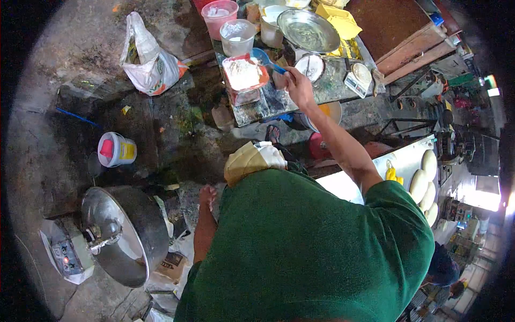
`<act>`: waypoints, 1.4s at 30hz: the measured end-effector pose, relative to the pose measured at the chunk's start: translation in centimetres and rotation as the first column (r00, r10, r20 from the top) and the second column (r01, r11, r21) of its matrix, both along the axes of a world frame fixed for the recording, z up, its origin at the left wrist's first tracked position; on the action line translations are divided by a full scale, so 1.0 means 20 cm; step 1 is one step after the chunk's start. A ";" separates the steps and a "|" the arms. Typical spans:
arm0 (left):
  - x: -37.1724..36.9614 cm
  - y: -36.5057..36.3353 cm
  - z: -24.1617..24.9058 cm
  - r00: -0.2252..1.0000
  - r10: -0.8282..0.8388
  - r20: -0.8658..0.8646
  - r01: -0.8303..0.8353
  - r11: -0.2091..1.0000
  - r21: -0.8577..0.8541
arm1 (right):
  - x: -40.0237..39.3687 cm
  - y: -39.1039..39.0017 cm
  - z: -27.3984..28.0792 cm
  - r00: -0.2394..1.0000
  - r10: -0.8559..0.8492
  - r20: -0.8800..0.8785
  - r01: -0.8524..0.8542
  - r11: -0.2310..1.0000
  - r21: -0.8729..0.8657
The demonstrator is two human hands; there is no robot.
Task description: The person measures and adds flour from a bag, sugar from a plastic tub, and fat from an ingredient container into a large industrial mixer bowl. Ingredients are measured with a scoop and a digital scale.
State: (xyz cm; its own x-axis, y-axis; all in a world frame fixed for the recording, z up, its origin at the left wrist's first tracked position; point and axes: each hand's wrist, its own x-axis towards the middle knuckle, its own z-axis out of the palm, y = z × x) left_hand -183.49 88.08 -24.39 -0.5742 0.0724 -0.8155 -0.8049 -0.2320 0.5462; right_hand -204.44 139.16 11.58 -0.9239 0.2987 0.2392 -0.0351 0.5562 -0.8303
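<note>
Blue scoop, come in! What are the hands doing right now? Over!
Right hand grips blue scoop beside the flour tub. Left hand hangs free, holding nothing. Cups and metal pan crowd the table.

Stained concrete floor [80,59], cluttered worktable [257,110], wooden board [391,21], daylight at right

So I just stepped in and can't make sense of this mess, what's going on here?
A person in a green shirt stands at a cluttered worktable. The right hand reaches out over it and holds a blue scoop beside a red tub of white powder. The left hand hangs low by the person's side, holding nothing. Plastic cups and a metal pan sit further along, and a big metal mixer bowl stands on the floor.
</note>
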 end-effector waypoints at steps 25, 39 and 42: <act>-1.58 1.35 1.45 0.772 -0.309 -0.555 0.241 0.951 -0.194 | -0.57 0.13 -0.08 0.981 0.189 0.051 0.028 0.123 -0.992; -1.71 1.50 1.23 0.848 -0.182 -0.498 -0.006 0.936 -0.353 | -0.93 0.12 -0.02 0.943 0.310 0.118 -0.022 0.414 -0.910; -1.70 1.47 1.31 0.801 -0.158 -0.578 -0.066 0.936 -0.347 | -0.87 0.09 0.07 0.962 0.192 0.195 0.049 0.580 -0.813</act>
